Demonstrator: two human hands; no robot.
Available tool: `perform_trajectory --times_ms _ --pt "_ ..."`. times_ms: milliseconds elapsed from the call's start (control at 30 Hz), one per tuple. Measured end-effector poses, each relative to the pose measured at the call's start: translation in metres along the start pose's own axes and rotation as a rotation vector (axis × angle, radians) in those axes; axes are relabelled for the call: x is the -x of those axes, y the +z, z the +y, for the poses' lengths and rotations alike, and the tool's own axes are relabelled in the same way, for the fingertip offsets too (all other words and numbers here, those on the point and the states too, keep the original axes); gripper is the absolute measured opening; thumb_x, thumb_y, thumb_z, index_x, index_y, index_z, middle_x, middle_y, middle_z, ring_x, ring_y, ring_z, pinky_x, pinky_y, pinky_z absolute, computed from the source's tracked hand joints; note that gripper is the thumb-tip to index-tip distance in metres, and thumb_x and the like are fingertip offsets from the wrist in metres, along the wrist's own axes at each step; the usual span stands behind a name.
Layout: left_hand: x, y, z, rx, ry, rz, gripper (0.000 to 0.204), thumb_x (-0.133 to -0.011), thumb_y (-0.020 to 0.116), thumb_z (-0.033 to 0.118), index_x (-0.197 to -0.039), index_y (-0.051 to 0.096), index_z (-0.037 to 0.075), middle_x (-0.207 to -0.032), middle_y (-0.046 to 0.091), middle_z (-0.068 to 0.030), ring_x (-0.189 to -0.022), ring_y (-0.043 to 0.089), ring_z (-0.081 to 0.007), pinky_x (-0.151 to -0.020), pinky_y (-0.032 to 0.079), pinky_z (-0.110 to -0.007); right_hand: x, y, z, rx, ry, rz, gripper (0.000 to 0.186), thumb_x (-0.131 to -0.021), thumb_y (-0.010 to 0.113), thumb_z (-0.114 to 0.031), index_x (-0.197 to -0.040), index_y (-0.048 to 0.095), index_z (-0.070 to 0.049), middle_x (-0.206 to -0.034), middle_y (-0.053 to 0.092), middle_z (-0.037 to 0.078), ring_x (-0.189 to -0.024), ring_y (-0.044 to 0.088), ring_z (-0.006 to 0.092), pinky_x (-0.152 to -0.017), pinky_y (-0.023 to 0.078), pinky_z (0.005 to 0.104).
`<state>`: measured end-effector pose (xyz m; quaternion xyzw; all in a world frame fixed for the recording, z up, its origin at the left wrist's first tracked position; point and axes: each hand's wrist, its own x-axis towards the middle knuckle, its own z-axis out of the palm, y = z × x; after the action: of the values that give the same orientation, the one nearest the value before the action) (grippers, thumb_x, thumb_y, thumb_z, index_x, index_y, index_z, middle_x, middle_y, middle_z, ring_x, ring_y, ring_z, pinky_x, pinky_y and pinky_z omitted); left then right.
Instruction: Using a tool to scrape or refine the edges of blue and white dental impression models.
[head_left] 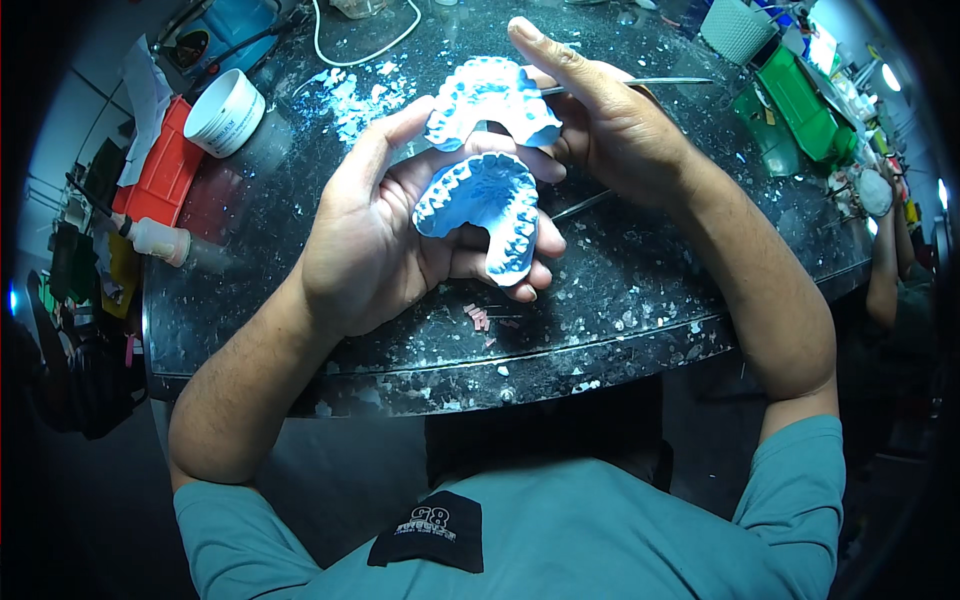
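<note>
My left hand [380, 240] cradles a pale blue dental cast [510, 235] in palm and fingers, its row of teeth facing up. My right hand [610, 130] grips a second blue cast [492, 100] just above the first, its thumb raised behind that cast. A thin metal tool [680, 81] sticks out to the right from behind my right hand, and another thin metal length [580, 204] shows below it; how either is held is unclear.
The dark speckled worktop [400, 360] carries blue chips [350, 105], pink bits [478, 318], a cable [365, 58], white tub [224, 115], red tray [165, 165], small bottle [160, 243] and green bins [800, 100]. Another person's arm [882, 280] is at far right.
</note>
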<state>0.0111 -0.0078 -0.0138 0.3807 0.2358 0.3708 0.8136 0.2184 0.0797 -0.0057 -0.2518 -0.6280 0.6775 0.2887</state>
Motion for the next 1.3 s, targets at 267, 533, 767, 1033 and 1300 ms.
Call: perform_trajectory --times_ms 267,533,767,1033,1300 --pt "0.001 0.000 0.002 0.005 0.050 0.073 0.082 -0.102 0.012 0.058 -0.141 0.044 -0.006 -0.106 0.067 -0.0297 -0.089 0.070 -0.0387 -0.080 0.059 -0.045 -0.002 0.007 0.008 -0.061 -0.110 0.183 0.049 -0.097 0.059 -0.044 -0.115 0.066 0.000 -0.101 0.065 0.005 -0.087 0.062 0.0094 -0.076 0.057 0.0249" --pt "0.002 -0.003 0.002 -0.019 0.071 0.047 0.081 -0.102 0.012 0.057 -0.144 0.041 -0.006 -0.109 0.065 -0.0306 -0.094 0.070 -0.0389 -0.083 0.058 -0.045 0.000 0.001 0.002 0.065 -0.094 0.058 0.043 -0.105 0.050 -0.033 -0.131 0.057 0.001 -0.121 0.064 0.011 -0.109 0.065 0.0174 -0.092 0.056 0.0311" --pt "0.000 -0.001 0.002 0.084 0.066 -0.007 0.081 -0.103 0.011 0.056 -0.148 0.034 -0.007 -0.115 0.062 -0.0344 -0.099 0.069 -0.0417 -0.089 0.058 -0.047 -0.002 0.006 0.006 0.020 -0.130 0.111 0.039 -0.098 0.060 -0.036 -0.109 0.068 0.000 -0.096 0.066 0.005 -0.088 0.063 0.0094 -0.081 0.055 0.0247" --pt "0.000 -0.001 0.003 0.154 0.063 -0.027 0.083 -0.103 0.013 0.057 -0.147 0.032 -0.010 -0.120 0.058 -0.0377 -0.106 0.066 -0.0453 -0.093 0.057 -0.049 -0.009 0.000 0.015 0.033 -0.130 0.167 0.030 -0.097 0.062 -0.030 -0.098 0.070 -0.001 -0.082 0.063 0.002 -0.072 0.061 0.0070 -0.070 0.053 0.0204" --pt "0.002 0.002 0.006 0.295 0.080 -0.038 0.084 -0.103 0.015 0.057 -0.145 0.032 -0.013 -0.128 0.052 -0.0423 -0.110 0.063 -0.0509 -0.096 0.055 -0.054 -0.008 -0.010 0.010 0.434 -0.047 0.203 0.033 -0.094 0.064 -0.028 -0.106 0.075 0.001 -0.077 0.067 0.003 -0.067 0.060 0.0075 -0.060 0.049 0.0217"
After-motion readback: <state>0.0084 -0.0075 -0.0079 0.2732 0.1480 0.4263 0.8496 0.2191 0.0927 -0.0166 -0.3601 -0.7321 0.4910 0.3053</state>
